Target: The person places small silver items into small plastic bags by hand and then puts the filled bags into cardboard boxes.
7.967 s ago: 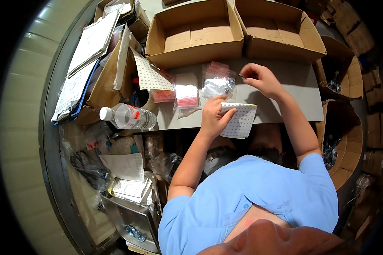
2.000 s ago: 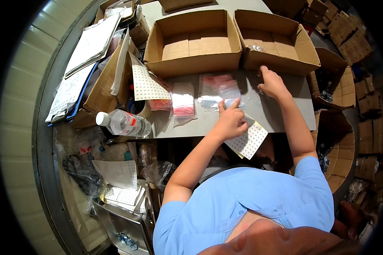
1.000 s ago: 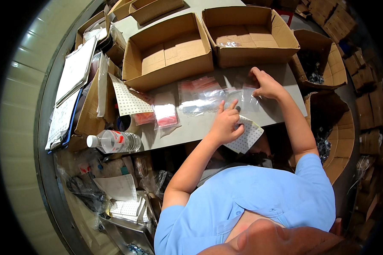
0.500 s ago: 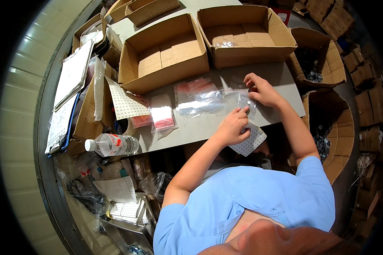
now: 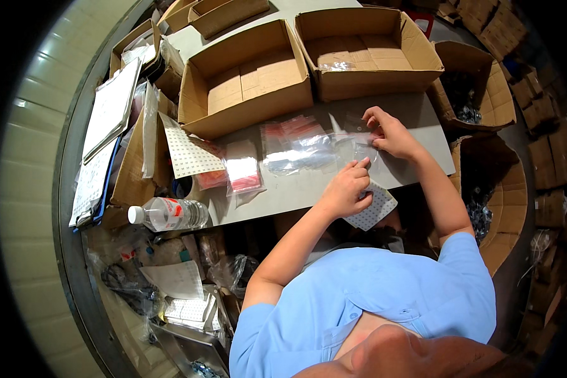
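My left hand (image 5: 346,191) is closed on a small sheet of round stickers (image 5: 379,206) that hangs over the table's front edge. Its index finger reaches to the near edge of a clear plastic zip bag (image 5: 351,150). My right hand (image 5: 394,137), fingers curled, pinches the right side of that bag by its red-lined mouth. To the left lies a fanned stack of clear zip bags (image 5: 299,154) with red strips. Another bundle of zip bags (image 5: 244,167) is beside it.
Two open cardboard boxes, a left one (image 5: 198,116) and a right one (image 5: 378,83), stand behind the bags. A larger sticker sheet (image 5: 189,151) leans at the left near a water bottle (image 5: 173,215) lying on its side. Deep cartons (image 5: 507,208) flank the table's right side.
The bag between my hands has shifted slightly, and a small white dot near my left fingertip no longer shows. Both hands stay almost in place.
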A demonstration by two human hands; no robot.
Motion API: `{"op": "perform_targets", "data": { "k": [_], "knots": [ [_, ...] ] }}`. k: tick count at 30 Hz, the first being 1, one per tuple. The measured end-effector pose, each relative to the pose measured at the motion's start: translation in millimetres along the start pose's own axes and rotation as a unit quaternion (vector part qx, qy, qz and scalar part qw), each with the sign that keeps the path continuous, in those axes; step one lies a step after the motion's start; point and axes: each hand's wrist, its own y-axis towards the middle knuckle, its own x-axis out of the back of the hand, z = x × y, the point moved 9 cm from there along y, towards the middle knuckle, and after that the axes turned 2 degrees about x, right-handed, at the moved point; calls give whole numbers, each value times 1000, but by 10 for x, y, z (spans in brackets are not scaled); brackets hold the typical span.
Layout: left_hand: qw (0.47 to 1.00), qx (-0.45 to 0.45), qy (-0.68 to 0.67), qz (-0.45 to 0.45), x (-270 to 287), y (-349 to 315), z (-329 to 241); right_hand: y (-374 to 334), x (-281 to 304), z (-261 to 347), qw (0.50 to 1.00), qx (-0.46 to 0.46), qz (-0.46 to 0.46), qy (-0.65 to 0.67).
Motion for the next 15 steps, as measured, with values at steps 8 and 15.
{"op": "perform_targets", "data": {
  "k": [8,15],
  "knots": [
    [1000,-4,-5,-3,-5,4,31,-33,-34,43,966,74,3,-248],
    [1000,-3,-12,15,-19,3,16,-33,-222,16,956,32,-19,-291]
  ]
}}
